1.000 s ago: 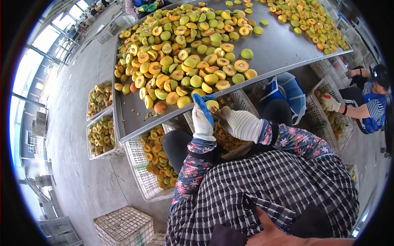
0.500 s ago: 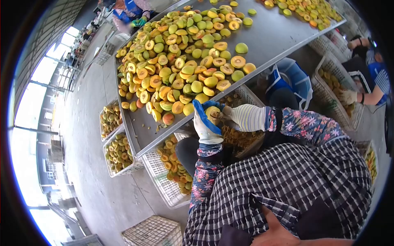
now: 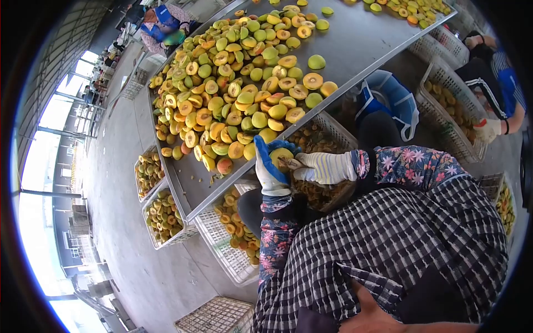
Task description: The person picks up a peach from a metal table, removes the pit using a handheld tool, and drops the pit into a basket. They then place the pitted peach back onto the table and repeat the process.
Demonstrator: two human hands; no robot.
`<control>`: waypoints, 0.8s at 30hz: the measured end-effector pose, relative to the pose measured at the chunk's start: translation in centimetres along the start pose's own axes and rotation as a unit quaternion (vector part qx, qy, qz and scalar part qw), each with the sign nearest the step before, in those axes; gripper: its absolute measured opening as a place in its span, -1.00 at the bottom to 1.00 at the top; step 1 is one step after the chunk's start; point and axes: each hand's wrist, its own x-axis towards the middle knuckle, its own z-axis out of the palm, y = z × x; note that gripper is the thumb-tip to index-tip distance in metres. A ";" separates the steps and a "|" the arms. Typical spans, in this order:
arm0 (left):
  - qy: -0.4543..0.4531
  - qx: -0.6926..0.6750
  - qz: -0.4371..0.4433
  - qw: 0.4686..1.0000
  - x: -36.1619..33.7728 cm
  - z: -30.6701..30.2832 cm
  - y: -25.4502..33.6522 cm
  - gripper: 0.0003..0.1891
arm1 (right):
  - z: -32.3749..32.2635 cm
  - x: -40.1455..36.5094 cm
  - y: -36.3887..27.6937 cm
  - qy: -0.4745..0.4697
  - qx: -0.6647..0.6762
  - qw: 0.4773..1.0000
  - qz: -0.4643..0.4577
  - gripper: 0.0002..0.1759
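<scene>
My left hand (image 3: 270,176), in a white glove with a blue palm, is closed around a yellow-green peach half (image 3: 281,155). Against the fruit's cut side press the fingertips of my right hand (image 3: 328,167), which wears a striped glove. Those fingers are closed; a small brown thing shows at their tips, but I cannot make out whether it is a pit or a tool. Both hands are just off the near edge of a metal table (image 3: 355,41), above a crate (image 3: 343,135) of brownish scraps. Close beyond them lies a heap of halved peaches (image 3: 239,105).
A white crate (image 3: 240,273) of peach halves stands below the table edge, with two more filled crates (image 3: 162,217) to the left. A blue bucket (image 3: 391,97) is at the right. Co-workers sit at the far right (image 3: 506,94) and far left (image 3: 166,25).
My right hand has shifted slightly left and down at the fruit, its fingers drawn in closer. My left hand still holds the peach half. The view has tilted a little.
</scene>
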 end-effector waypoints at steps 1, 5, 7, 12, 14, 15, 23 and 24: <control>-0.005 -0.027 -0.003 1.000 -0.1 0.1 0.0 -0.38 | -2.3 0.4 -3.8 -0.053 0.133 0.979 0.146 -0.66; 0.024 -0.045 0.032 0.998 -0.7 1.1 -0.4 -0.30 | -1.6 0.3 -0.6 -0.008 0.104 0.990 0.090 -0.57; 0.001 -0.044 0.044 0.998 -0.3 0.1 -1.0 -0.29 | -2.0 0.2 -1.4 -0.010 0.074 0.993 0.091 -0.56; 0.044 0.095 0.095 0.990 -0.6 -0.3 -1.3 -0.33 | -0.1 0.7 0.1 -0.036 0.062 0.997 0.036 -0.61; 0.024 0.243 0.133 0.961 -0.8 0.1 -0.4 -0.36 | 2.1 0.3 4.4 -0.039 -0.046 0.998 -0.013 -0.63; 0.026 0.241 0.082 0.967 -0.6 0.2 0.1 -0.38 | 2.3 0.2 4.4 -0.028 0.019 0.999 0.043 -0.63; 0.074 0.092 0.120 0.986 -1.5 1.3 -0.6 -0.40 | 0.2 0.6 -1.5 -0.038 0.134 0.985 0.098 -0.52; 0.074 0.088 0.118 0.986 -1.7 1.5 -0.6 -0.41 | -0.1 0.3 -0.9 -0.040 0.122 0.988 0.081 -0.52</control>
